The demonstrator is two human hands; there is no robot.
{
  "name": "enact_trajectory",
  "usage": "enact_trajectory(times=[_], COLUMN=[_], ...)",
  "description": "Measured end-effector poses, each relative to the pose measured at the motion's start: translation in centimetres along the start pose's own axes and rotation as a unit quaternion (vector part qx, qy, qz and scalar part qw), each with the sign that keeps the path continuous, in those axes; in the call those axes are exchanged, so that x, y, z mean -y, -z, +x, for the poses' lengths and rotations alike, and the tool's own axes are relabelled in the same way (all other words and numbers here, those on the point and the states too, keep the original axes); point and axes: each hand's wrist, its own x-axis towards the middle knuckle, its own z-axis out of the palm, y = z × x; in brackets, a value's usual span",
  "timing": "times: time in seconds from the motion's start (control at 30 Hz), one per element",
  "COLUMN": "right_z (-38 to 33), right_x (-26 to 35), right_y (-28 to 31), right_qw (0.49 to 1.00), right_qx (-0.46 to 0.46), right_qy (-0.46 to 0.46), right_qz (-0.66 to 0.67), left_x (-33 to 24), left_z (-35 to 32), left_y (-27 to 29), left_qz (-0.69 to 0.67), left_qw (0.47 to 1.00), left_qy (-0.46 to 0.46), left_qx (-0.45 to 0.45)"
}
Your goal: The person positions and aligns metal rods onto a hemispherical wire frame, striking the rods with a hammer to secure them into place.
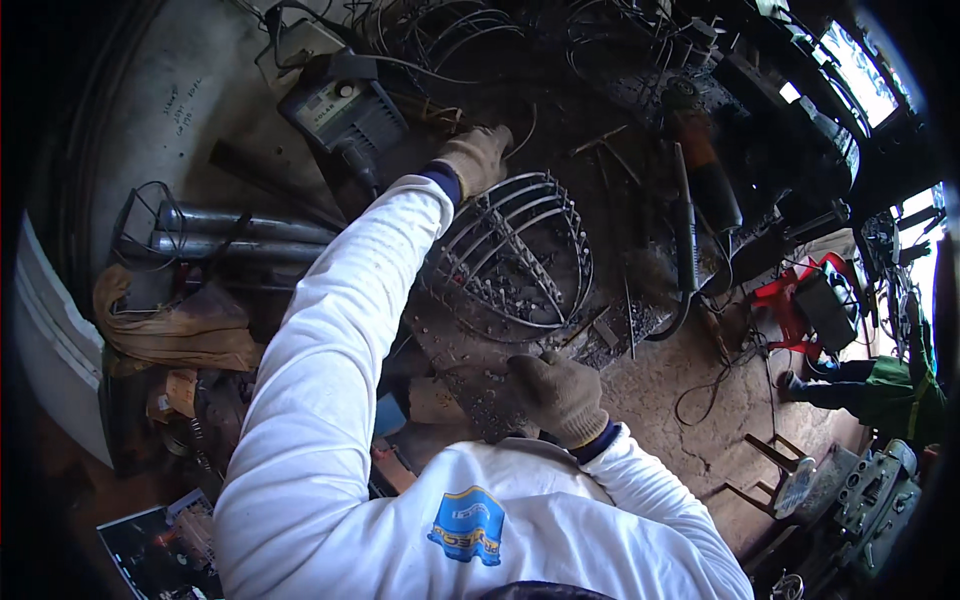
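The left hand (478,157), in a rough knit glove, curled its fingers on the top rim of a round wire basket (510,255) made of thin grey bars. The right hand (556,392) pressed flat on the speckled metal table (470,375) below. Its fingertips were hidden.

Single head-worn fisheye view, looking steeply down from above the person's own shoulders, sitting close over the cluttered work plate (470,370); edges are bending toward the rim.
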Motion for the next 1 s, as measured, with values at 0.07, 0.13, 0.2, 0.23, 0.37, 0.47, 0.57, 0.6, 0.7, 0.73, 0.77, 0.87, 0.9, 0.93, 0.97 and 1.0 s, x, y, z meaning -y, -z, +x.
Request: enact_trajectory(times=[0.07, 0.13, 0.2, 0.23, 0.37, 0.47, 0.57, 0.6, 0.7, 0.73, 0.77, 0.87, 0.9, 0.93, 0.97, 1.0], right_z=[0.2, 0.1, 0.5, 0.6, -0.9, -1.3, -1.9, -1.7, 0.0, 0.5, 0.6, 1.5, 1.5, 1.7, 2.3, 2.5], right_x=[-0.2, 0.0, 0.5, 0.6, -1.6, -3.7, -7.1, -7.4, -6.9, -6.1, -5.4, -6.1, -6.3, -5.4, -4.7, -4.3], right_y=[0.2, 0.3, 0.4, 0.3, -3.0, -3.4, -4.0, -4.0, -3.0, -2.8, -2.7, -2.2, -1.9, -2.3, -2.7, -2.7], right_qw=[1.000, 1.000, 1.000, 0.999, 0.984, 0.987, 0.987, 0.981, 0.995, 0.996, 0.997, 0.995, 0.993, 0.997, 0.997, 0.996], right_qx=[0.001, 0.018, 0.023, 0.031, -0.117, -0.094, -0.007, 0.017, 0.071, 0.073, 0.074, 0.080, 0.079, 0.072, 0.077, 0.086], right_qy=[0.003, 0.012, 0.002, 0.012, 0.128, 0.113, 0.031, 0.010, 0.042, 0.030, 0.014, 0.023, 0.038, -0.021, -0.014, -0.033], right_qz=[0.002, 0.000, 0.006, 0.006, -0.036, 0.066, 0.155, 0.191, 0.047, 0.031, 0.015, -0.054, -0.083, -0.004, -0.005, -0.012], left_x=[0.8, 2.6, 3.4, 3.5, 4.6, 4.7, 5.7, 6.6, 7.9, 8.1, 8.7, 12.8, 15.0, 16.6, 19.2, 21.8], left_z=[0.1, 0.1, -1.2, -2.6, -15.1, -28.4, -42.2, -47.6, -63.0, -67.8, -71.5, -80.5, -81.6, -83.3, -87.3, -88.8], left_y=[1.4, 4.6, 7.2, 8.4, 11.1, 10.2, 4.8, 2.1, -5.1, -7.0, -9.7, -15.6, -15.9, -16.2, -19.8, -21.5], left_qz=[-0.158, -0.293, -0.423, -0.444, -0.283, -0.404, -0.621, -0.600, -0.568, -0.542, -0.505, -0.463, -0.479, -0.483, -0.439, -0.421], left_qw=[0.981, 0.950, 0.900, 0.886, 0.880, 0.782, 0.540, 0.504, 0.365, 0.337, 0.292, 0.152, 0.108, 0.060, 0.199, 0.268], left_qy=[-0.016, -0.010, -0.002, 0.006, -0.059, 0.058, 0.205, 0.236, 0.401, 0.454, 0.489, 0.555, 0.521, 0.492, 0.466, 0.448], left_qx=[-0.113, -0.106, -0.103, -0.131, -0.378, -0.471, -0.531, -0.575, -0.619, -0.622, -0.648, -0.674, -0.698, -0.722, -0.742, -0.742])
